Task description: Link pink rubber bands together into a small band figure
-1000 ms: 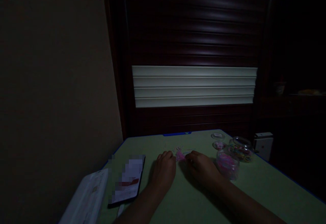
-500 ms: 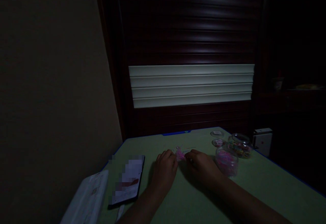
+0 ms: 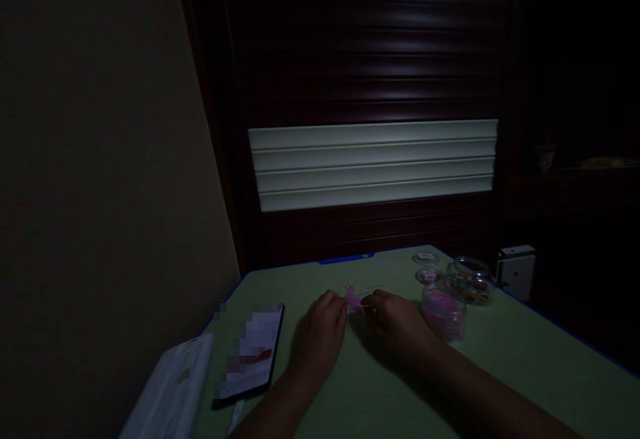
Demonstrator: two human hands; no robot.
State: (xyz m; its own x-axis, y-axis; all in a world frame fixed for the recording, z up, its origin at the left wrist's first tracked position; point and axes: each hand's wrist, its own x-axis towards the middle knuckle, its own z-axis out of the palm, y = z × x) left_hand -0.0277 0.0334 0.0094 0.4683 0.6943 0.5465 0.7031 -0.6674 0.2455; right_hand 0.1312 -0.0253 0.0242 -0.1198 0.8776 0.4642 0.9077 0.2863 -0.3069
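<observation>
Between my two hands, on the pale green table [image 3: 380,386], lies a small pink bundle [image 3: 353,300] that looks like rubber bands; its exact form is too dark to make out. My left hand [image 3: 325,319] rests beside it with fingers curled, the fingertips pinching its left edge. From the other side my right hand [image 3: 393,312] is closed, thumb and finger together at the bundle's right edge, where a thin pale strand shows. A clear jar of pink bands [image 3: 444,314] stands just right of my right hand. Thin loose strands [image 3: 370,288] lie behind the bundle.
A second clear jar [image 3: 470,282] holds multicoloured bands, with two round lids [image 3: 426,259] beside it. On the left are a tablet or phone [image 3: 253,352] with a blurred screen and a white case [image 3: 173,386]. A slatted wall [image 3: 375,166] rises behind the table.
The view has shifted slightly. Both hands stay at the pink bundle, and a pale strand now shows by my right fingertips.
</observation>
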